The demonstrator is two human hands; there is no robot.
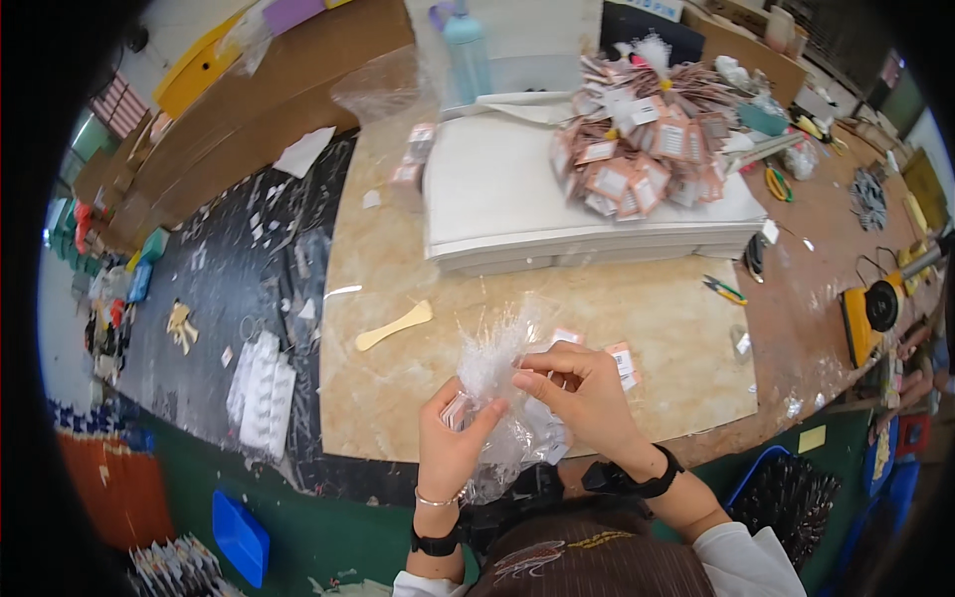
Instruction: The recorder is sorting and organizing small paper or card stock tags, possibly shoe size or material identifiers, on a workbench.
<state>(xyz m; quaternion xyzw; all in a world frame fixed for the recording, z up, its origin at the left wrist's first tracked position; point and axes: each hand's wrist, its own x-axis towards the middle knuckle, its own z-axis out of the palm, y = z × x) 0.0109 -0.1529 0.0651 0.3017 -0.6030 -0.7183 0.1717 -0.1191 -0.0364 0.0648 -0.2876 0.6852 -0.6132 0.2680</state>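
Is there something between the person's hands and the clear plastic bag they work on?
No, nothing visible. The left hand holds a small stack of tags against the clear bag, and the right hand pinches the bag from the other side. Both touch it directly, above the marble tabletop.

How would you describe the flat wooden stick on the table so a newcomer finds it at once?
Start at the beige marble-patterned tabletop. Between the stack of white boards and the left hand lies the pale wooden stick, alone on bare surface. It is spatula-shaped and plain, unlike the clear crinkled bags nearby.
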